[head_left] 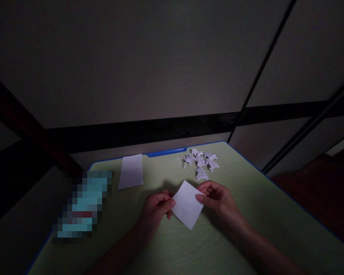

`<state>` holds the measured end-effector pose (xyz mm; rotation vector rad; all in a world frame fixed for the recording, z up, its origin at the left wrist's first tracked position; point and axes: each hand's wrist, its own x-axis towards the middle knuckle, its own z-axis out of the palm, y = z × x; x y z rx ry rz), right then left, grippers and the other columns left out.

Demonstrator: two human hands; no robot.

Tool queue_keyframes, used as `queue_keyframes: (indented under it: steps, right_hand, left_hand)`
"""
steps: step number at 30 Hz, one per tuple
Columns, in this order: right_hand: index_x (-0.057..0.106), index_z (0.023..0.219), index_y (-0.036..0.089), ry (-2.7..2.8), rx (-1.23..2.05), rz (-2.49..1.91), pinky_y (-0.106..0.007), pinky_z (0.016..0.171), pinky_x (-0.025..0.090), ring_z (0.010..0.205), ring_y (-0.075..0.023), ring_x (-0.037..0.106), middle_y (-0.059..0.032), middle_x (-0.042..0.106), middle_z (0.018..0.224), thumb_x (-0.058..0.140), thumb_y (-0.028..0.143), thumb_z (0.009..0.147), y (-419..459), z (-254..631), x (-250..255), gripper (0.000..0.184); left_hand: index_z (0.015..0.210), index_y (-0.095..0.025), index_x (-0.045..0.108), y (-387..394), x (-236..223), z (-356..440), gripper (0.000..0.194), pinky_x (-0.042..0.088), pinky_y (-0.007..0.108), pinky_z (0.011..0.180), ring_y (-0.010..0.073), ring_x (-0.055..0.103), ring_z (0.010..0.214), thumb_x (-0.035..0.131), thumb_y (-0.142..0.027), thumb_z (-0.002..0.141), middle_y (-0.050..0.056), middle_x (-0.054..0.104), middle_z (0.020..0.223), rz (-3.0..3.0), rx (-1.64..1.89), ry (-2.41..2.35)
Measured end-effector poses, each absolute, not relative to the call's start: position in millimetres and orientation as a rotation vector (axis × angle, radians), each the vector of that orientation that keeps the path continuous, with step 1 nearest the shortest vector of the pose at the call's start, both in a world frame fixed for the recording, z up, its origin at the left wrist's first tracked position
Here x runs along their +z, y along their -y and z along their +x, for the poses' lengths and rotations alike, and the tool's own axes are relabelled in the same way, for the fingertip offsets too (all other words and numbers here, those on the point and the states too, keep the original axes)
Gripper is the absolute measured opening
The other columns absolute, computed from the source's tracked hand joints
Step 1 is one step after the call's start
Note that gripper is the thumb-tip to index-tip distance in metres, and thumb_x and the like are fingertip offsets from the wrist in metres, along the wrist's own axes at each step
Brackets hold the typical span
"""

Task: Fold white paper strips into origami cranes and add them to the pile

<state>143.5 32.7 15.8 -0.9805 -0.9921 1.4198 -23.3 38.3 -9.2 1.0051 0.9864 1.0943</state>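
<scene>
A white square of paper [187,205] is held just above the pale green table [246,214], turned so one corner points toward me. My left hand [156,208] pinches its left corner between thumb and fingers. My right hand [218,198] pinches its right edge, thumb on top. Both hands are closed on the sheet.
A stack of white paper sheets [131,171] lies at the far left of the table. Several small folded white paper figures [201,162] are heaped at the far middle. A blurred-out object [83,206] lies at the left edge. The table has a blue rim [166,152]; a wall stands behind.
</scene>
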Motion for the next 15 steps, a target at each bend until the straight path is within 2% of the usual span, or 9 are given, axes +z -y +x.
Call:
queue_keyframes:
  steps: [5,8,12,15]
  right_hand:
    - [0.055,0.062,0.014,1.053,1.427,-0.965,-0.018,0.046,0.031,0.048,-0.0056,0.041,0.0039,0.050,0.052,0.067,0.017,0.055,-33.3,144.8,12.4,0.014]
    - [0.057,0.071,0.016,1.130,1.433,-0.925,-0.020,0.048,0.033,0.052,-0.0073,0.043,0.0029,0.051,0.057,0.066,0.016,0.057,-32.1,144.3,10.8,0.017]
    - [0.058,0.084,0.020,1.293,1.364,-0.857,-0.022,0.055,0.036,0.065,-0.0110,0.048,-0.0012,0.054,0.077,0.065,0.014,0.058,-29.6,143.1,11.9,0.028]
    - [0.060,0.076,0.021,1.359,1.291,-0.809,-0.024,0.062,0.038,0.081,-0.0151,0.048,-0.0036,0.052,0.092,0.063,0.011,0.059,-29.5,143.9,13.4,0.020]
  left_hand:
    - [0.040,-0.011,0.050,-37.7,-5.8,-22.1,0.022,0.026,0.016,0.034,0.0040,0.039,0.039,0.064,-0.024,0.050,-0.004,0.045,0.050,0.970,1.114,-0.982]
    - [0.040,-0.012,0.046,-36.5,-5.3,-21.8,0.025,0.026,0.016,0.034,0.0043,0.040,0.039,0.066,-0.025,0.047,-0.004,0.044,0.048,0.933,1.123,-0.983]
    - [0.041,-0.014,0.039,-36.0,-7.7,-22.6,0.030,0.023,0.015,0.034,0.0033,0.036,0.035,0.067,-0.026,0.045,-0.007,0.042,0.042,0.872,1.126,-1.021]
    - [0.042,-0.015,0.037,-37.2,-10.8,-23.6,0.034,0.022,0.015,0.034,0.0031,0.035,0.034,0.068,-0.028,0.044,-0.007,0.042,0.040,0.854,1.116,-1.036]
